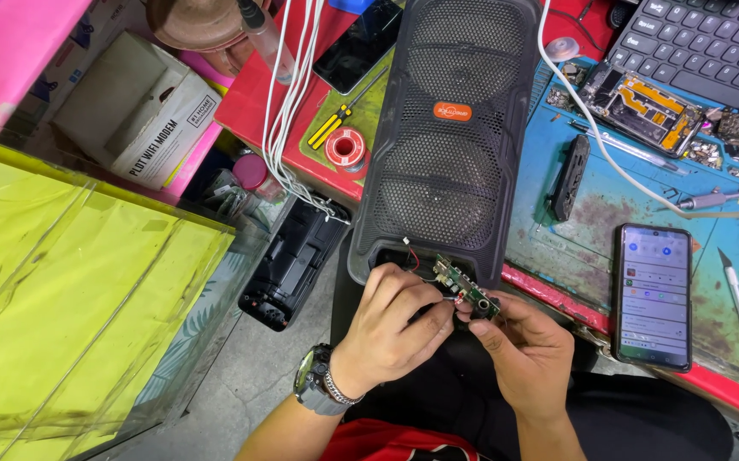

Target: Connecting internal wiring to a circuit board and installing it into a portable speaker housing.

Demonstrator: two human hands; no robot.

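A small green circuit board [465,288], narrow and studded with tiny components and a round jack, sits at the lower edge of a tall black speaker [450,137] with mesh grilles and an orange oval badge, joined to it by thin red and dark wires [412,259]. The right hand [530,350] pinches the board's lower end in a narrow grip between thumb and fingers. The left hand [393,324], watch at the wrist, closes its grip on a slim tool whose tip meets the board; the tool is mostly hidden by fingers. The speaker lies half off the counter [595,205], beside a lit smartphone [654,294].
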